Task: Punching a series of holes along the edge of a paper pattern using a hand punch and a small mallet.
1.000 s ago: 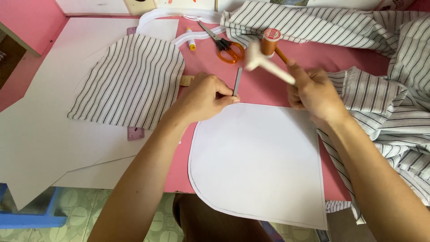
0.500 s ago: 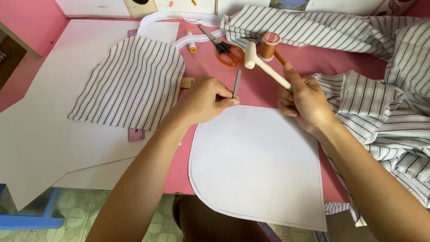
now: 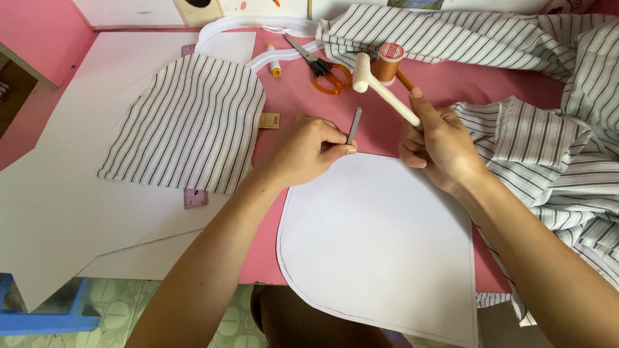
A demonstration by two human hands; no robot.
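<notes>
L hand (image 3: pixel 303 151): palm down, forearm coming up from lower left, fingers curled, thumb & forefinger pinched tight on a small grey metal punch (image 3: pixel 354 126), held upright w/ its tip at the top edge of the white card pattern (image 3: pixel 380 245). R hand (image 3: pixel 438 145): just right of the punch, forearm in from lower right, fist wrapped round the white mallet (image 3: pixel 385 91) handle, thumb along the shaft, head raised above & slightly right of the punch top. Hands near, not touching.
</notes>
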